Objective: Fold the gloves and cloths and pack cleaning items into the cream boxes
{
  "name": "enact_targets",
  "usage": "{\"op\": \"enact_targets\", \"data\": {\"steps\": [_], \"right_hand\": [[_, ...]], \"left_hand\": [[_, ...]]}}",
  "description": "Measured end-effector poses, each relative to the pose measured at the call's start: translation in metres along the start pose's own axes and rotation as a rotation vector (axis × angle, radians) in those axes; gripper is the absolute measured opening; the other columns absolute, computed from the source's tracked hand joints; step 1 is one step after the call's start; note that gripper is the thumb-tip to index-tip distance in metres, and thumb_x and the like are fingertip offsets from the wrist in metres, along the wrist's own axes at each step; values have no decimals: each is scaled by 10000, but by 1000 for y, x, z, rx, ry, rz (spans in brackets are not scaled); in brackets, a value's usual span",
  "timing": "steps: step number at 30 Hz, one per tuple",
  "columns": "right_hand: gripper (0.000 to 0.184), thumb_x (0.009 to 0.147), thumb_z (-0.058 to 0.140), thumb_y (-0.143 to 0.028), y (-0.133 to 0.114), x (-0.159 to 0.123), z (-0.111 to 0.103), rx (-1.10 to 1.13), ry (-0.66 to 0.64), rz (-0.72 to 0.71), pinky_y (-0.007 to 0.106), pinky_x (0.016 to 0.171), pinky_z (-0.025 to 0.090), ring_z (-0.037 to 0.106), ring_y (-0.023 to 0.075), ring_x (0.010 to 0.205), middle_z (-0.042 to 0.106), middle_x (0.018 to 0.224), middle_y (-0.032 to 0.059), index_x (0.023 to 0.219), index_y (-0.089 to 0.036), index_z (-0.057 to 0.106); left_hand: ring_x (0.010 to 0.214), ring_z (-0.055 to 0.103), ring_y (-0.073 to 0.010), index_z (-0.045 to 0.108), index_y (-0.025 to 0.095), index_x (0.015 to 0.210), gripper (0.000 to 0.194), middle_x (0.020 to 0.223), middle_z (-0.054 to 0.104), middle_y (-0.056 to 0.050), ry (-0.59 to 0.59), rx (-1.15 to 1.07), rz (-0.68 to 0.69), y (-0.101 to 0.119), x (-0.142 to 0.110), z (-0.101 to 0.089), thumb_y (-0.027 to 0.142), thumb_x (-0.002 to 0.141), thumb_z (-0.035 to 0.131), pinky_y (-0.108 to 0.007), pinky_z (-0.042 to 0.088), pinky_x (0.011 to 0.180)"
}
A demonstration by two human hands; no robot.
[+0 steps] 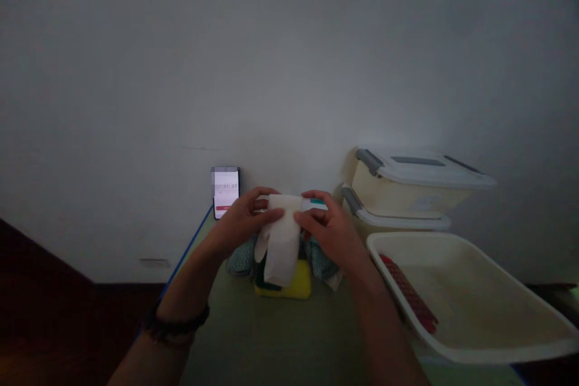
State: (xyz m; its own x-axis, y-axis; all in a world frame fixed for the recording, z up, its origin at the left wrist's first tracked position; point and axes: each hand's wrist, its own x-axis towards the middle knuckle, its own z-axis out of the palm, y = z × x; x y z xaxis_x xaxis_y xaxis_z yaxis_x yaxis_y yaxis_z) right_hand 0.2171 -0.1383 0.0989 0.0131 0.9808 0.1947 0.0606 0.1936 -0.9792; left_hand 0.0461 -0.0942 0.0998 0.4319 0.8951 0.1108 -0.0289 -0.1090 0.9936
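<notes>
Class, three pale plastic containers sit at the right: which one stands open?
The wide white plastic basin in front is uncovered; behind it, the upper pale plastic box and the lower box both are lidded.

Between my left grip (246, 217) and right grip (326, 223) I hold a soft, white, folded strip of thin material (282, 247), paper or cloth, I cannot tell which. My thumbs press its near face close to the top. Its upper edge runs nearly straight and level; the creased length hangs over the green tabletop (271, 341), slanting slightly left toward its lower end.
</notes>
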Motion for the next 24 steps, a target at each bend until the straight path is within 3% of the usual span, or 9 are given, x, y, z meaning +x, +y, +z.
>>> {"op": "enact_targets", "data": {"steps": [3, 5, 9, 16, 20, 24], "right_hand": [[337, 728, 602, -295, 13, 8, 3, 85, -2, 32, 228, 493, 456, 550, 107, 481, 590, 557, -94, 1005, -232, 422], [288, 726, 594, -293, 17, 11, 3, 134, 8, 30, 227, 488, 457, 541, 104, 466, 574, 541, -101, 954, -237, 427], [190, 739, 590, -316, 15, 12, 3, 160, 36, 5, 227, 503, 452, 549, 105, 493, 569, 541, -79, 872, -220, 495], [186, 705, 650, -304, 6, 9, 4, 282, 75, 69, 199, 515, 436, 543, 79, 509, 604, 572, -60, 806, -181, 553], [187, 716, 652, -307, 5, 7, 4, 302, 60, 83, 192, 510, 423, 544, 76, 518, 614, 585, -55, 818, -179, 563], [212, 707, 664, -314, 7, 7, 5, 317, 61, 96, 195, 515, 424, 534, 74, 526, 621, 607, -46, 833, -173, 569]], "left_hand": [[820, 643, -175, 441, 221, 1190, 418, 1059, 607, -94, -123, 162, 40, -9, 3, -11, 261, 795, 572, -310, 534, 669], [1005, 594, -204, 453, 241, 1184, 414, 1204, 521, -108, -193, 340, 125, -8, 0, -19, 218, 786, 563, -350, 517, 792], [1320, 278, -240, 508, 265, 1141, 406, 1377, 321, -85, -299, 708, 374, 9, -13, -26, 144, 758, 568, -398, 343, 1034], [1333, 232, -222, 509, 274, 1124, 477, 1415, 253, -46, -414, 861, 500, 32, -30, -16, 40, 710, 541, -360, 273, 1073], [1303, 288, -217, 557, 274, 1069, 354, 1408, 252, -37, -394, 890, 491, 33, -32, -15, 118, 751, 563, -340, 293, 1059], [1290, 310, -213, 549, 268, 1091, 354, 1397, 269, -45, -402, 888, 507, 34, -34, -15, 154, 757, 576, -331, 303, 1053]]}}
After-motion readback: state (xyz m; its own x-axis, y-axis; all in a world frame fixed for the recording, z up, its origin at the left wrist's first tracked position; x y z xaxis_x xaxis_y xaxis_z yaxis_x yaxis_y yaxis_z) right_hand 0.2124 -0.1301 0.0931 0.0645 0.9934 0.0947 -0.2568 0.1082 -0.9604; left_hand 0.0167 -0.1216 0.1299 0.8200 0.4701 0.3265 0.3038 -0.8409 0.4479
